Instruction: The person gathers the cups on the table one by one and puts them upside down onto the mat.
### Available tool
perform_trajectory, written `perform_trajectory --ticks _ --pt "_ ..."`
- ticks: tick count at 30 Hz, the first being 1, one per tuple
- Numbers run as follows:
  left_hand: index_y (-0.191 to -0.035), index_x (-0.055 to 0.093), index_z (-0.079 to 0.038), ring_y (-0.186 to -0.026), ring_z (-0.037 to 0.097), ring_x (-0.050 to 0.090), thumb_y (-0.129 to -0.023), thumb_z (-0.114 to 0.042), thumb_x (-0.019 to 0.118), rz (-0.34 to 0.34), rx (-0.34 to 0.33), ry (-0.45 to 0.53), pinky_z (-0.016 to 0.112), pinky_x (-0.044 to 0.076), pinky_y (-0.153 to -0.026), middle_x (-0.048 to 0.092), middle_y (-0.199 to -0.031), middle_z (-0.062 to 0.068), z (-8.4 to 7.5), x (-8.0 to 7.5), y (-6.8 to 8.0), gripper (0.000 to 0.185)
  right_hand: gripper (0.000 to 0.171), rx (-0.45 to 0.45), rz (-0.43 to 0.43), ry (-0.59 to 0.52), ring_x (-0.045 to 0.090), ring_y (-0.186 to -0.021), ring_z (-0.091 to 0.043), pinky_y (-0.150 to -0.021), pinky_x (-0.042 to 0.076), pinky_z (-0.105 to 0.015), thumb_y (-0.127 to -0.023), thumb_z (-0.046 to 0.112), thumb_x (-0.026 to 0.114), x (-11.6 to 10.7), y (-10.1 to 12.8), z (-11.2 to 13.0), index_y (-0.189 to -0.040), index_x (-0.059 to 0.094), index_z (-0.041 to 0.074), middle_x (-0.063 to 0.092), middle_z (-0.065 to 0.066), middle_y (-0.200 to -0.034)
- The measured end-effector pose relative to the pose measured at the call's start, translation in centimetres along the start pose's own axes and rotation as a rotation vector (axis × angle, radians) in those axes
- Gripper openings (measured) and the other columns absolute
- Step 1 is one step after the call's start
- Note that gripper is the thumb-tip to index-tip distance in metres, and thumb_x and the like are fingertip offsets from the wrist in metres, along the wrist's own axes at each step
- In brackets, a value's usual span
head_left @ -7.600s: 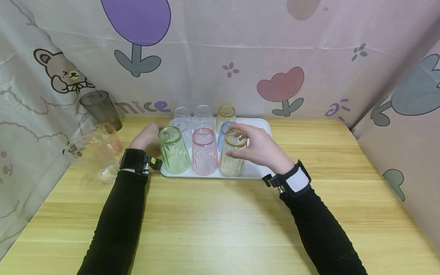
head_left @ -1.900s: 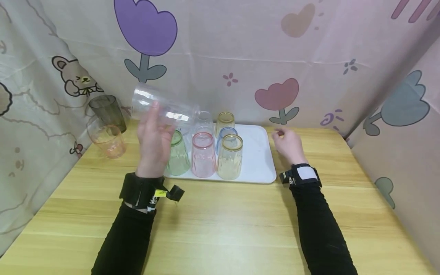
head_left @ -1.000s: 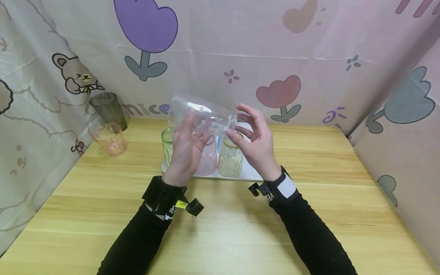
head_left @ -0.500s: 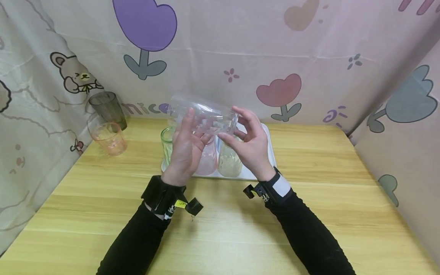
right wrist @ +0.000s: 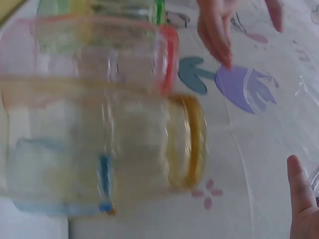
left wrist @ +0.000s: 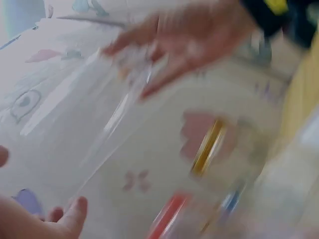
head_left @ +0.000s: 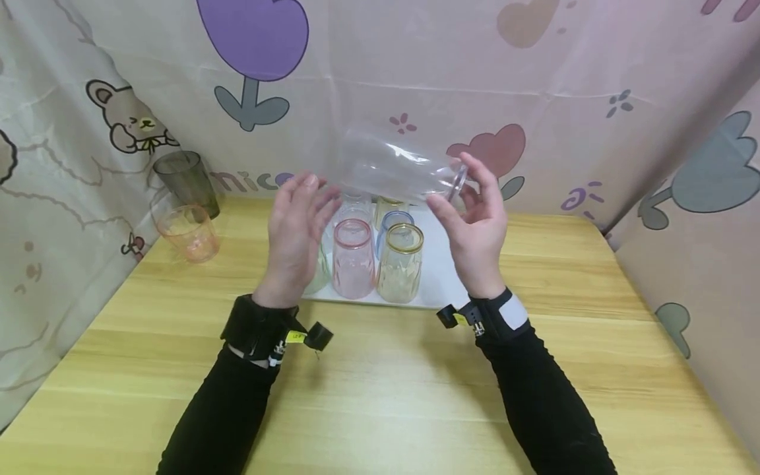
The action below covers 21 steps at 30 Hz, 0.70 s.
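Observation:
A tall clear drinking glass (head_left: 398,165) is up in the air above the tray, lying nearly sideways. My right hand (head_left: 477,224) grips it at its thick-edged right end, between thumb and fingers. Its wide end points left, toward my left hand (head_left: 293,237), which is open with fingers raised and apart from the glass. In the left wrist view the same clear glass (left wrist: 84,124) stretches from the right hand toward the left fingertips. Below, upside-down pink (head_left: 353,267) and yellow (head_left: 400,270) glasses stand at the tray's front, and a green glass (head_left: 320,274) is partly behind the left hand.
The white tray (head_left: 442,264) also bears a blue-rimmed glass (head_left: 396,218), with clear and amber-rimmed ones behind. At left on the wooden table (head_left: 380,396) stand a grey tumbler (head_left: 187,181) and an orange glass (head_left: 196,237). Printed curtains (head_left: 368,53) enclose the back and sides.
The left hand raised the clear glass, and the right hand came across and took its end. Now the left hand has let go and drawn left, while the glass has moved up and right.

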State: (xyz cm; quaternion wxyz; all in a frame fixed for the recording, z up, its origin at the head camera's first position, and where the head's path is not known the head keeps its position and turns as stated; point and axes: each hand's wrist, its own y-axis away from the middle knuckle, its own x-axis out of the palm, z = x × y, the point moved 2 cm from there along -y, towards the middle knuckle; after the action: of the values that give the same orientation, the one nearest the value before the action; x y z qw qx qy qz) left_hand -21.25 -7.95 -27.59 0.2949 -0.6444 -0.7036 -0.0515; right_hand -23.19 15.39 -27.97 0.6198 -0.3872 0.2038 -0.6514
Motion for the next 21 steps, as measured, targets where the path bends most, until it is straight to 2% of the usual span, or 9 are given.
perform_trajectory --ticks 2,5,7,9,11,13,15,18,21 --pt "-0.143 0.043 0.002 -0.121 0.028 0.059 -0.106 -0.012 0.055 -0.006 0.061 -0.134 0.040 0.050 -0.109 0.056 -0.128 0.012 -0.8 -1.0 -0.6 0.041 0.060 -0.027 -0.029 0.030 0.062 -0.111 -0.031 -0.093 0.058 -0.032 -0.084 0.006 0.085 -0.6 -0.4 0.2 -0.139 0.059 0.002 0.058 -0.014 -0.132" --pt "-0.139 0.053 0.004 -0.115 0.020 0.061 -0.104 -0.007 0.058 -0.025 0.171 -0.391 0.035 0.049 -0.107 0.062 -0.123 0.008 -1.9 -2.8 -1.6 0.037 0.060 -0.061 -0.065 0.096 0.062 -0.111 -0.032 -0.088 0.061 -0.031 -0.083 0.001 0.083 -1.4 -1.0 0.5 -0.138 0.060 0.000 0.057 -0.012 -0.131" --pt "-0.135 0.059 0.003 -0.109 0.013 0.062 -0.103 -0.009 0.060 -0.062 0.243 -0.577 0.030 0.049 -0.103 0.066 -0.120 0.006 -2.5 -4.3 -2.2 0.034 0.060 -0.073 -0.087 0.155 0.063 -0.110 -0.032 -0.086 0.062 -0.030 -0.082 0.000 0.083 -1.9 -1.4 0.6 -0.139 0.061 0.001 0.056 -0.010 -0.130" --pt "-0.131 0.064 0.000 -0.105 0.008 0.061 -0.103 -0.013 0.061 -0.106 0.278 -0.734 0.026 0.048 -0.099 0.068 -0.120 0.005 -3.0 -5.8 -2.7 0.031 0.061 -0.081 -0.105 0.214 0.063 -0.108 -0.031 -0.086 0.061 -0.030 -0.082 0.000 0.082 -2.5 -1.7 0.6 -0.139 0.061 0.000 0.055 -0.008 -0.129" --pt "-0.130 0.067 -0.003 -0.105 0.010 0.061 -0.104 -0.018 0.061 -0.134 0.262 -0.863 0.026 0.048 -0.098 0.068 -0.123 0.007 -3.3 -7.3 -3.0 0.031 0.061 -0.079 -0.122 0.283 0.063 -0.106 -0.028 -0.084 0.061 -0.027 -0.082 0.003 0.083 -3.1 -1.9 0.6 -0.139 0.062 0.002 0.055 -0.006 -0.128" --pt "-0.131 0.067 -0.005 -0.111 0.016 0.061 -0.104 -0.025 0.059 -0.121 0.190 -0.976 0.032 0.049 -0.100 0.067 -0.128 0.010 -3.5 -8.7 -3.3 0.034 0.060 -0.084 -0.130 0.365 0.061 -0.104 -0.024 -0.081 0.061 -0.024 -0.083 0.007 0.084 -3.7 -2.1 0.5 -0.139 0.063 0.005 0.056 -0.004 -0.130" --pt "-0.136 0.063 -0.006 -0.118 0.026 0.060 -0.105 -0.031 0.056 -0.064 0.065 -1.106 0.043 0.049 -0.102 0.063 -0.135 0.013 -3.4 -9.9 -3.6 0.040 0.059 -0.079 -0.141 0.430 0.060 -0.106 -0.022 -0.078 0.061 -0.023 -0.084 0.009 0.085 -4.2 -2.3 0.4 -0.139 0.065 0.009 0.056 -0.002 -0.131" --pt "-0.144 0.055 -0.005 -0.126 0.040 0.056 -0.106 -0.037 0.051 0.105 -0.161 -1.303 0.059 0.047 -0.103 0.058 -0.143 0.021 -2.7 -11.6 -4.2 0.050 0.059 -0.065 -0.148 0.512 0.060 -0.111 -0.021 -0.081 0.061 -0.026 -0.084 0.013 0.086 -5.0 -2.4 0.4 -0.140 0.066 0.012 0.056 0.000 -0.132" --pt "-0.148 0.050 -0.003 -0.129 0.046 0.052 -0.107 -0.037 0.047 0.286 -0.344 -1.415 0.066 0.042 -0.104 0.053 -0.145 0.027 -1.4 -12.9 -4.6 0.053 0.059 -0.051 -0.130 0.570 0.059 -0.117 -0.020 -0.084 0.062 -0.030 -0.084 0.014 0.087 -5.6 -2.6 0.2 -0.140 0.066 0.014 0.056 0.001 -0.132"
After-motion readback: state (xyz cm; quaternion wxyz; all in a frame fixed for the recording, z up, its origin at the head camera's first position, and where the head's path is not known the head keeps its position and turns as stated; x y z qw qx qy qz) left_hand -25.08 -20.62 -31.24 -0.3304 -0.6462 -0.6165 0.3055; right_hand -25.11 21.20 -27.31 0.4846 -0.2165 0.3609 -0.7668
